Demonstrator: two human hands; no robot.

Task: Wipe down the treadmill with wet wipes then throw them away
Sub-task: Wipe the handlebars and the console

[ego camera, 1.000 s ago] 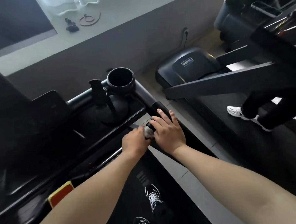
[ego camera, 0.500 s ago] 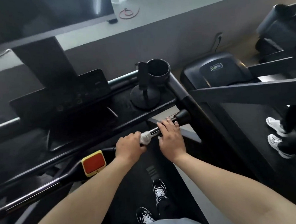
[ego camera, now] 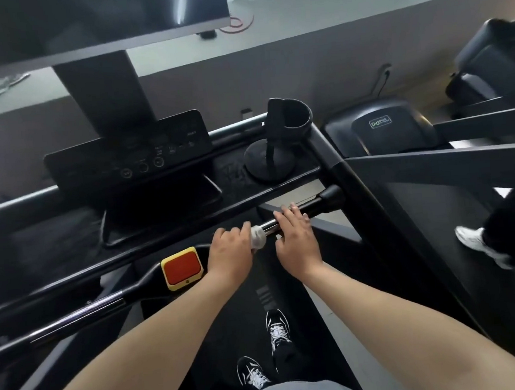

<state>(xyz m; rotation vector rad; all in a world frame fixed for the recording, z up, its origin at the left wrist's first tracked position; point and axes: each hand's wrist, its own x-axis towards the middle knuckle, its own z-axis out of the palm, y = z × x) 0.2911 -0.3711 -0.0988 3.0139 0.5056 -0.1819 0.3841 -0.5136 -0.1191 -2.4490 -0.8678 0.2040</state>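
I stand on a black treadmill whose shiny front handlebar runs across below the console. My left hand grips a white wet wipe wrapped around the bar, just right of the red stop button. Right beside the wipe, my right hand rests on the same bar, its fingers laid over the top. The wipe shows only as a small bunch sticking out of my left fist.
A black cup holder and a phone stand sit on the console tray. A second treadmill stands to the right with a person's white shoe on its belt. My own shoes are on the belt below.
My view has swung left and up, bringing the console and screen into sight. My left hand with the wipe slid slightly left along the bar, and the right hand stayed on it.
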